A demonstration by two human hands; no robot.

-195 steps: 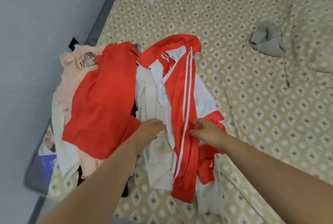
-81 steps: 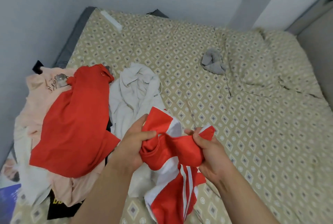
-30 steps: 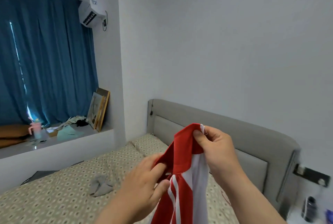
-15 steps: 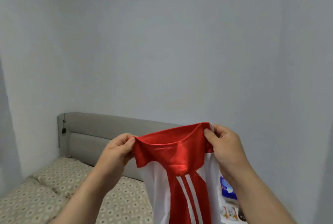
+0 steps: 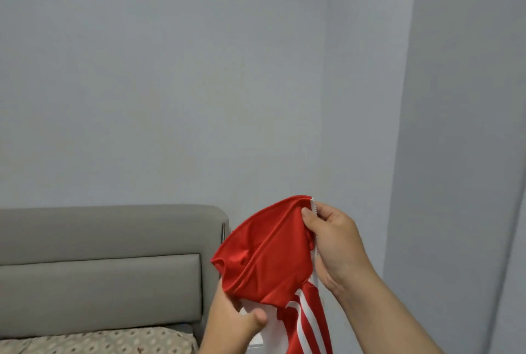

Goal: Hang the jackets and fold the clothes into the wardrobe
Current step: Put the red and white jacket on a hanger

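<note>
I hold a red and white striped jacket up in front of a grey wall. My right hand pinches the top of the red collar beside its white zipper edge. My left hand is lower and grips the jacket under the collar, its fingers tucked inside the fabric and the thumb outside. The collar bulges between the two hands. The striped body hangs down out of the frame. No wardrobe or hanger is in view.
A grey padded headboard fills the lower left, with a strip of the patterned bed cover under it. A wall corner juts out on the right. Something white shows under the jacket.
The view has swung right, from the bed with its clothes pile to the wall. My left hand dropped from the collar's left end to below it, so the collar is no longer stretched flat.
</note>
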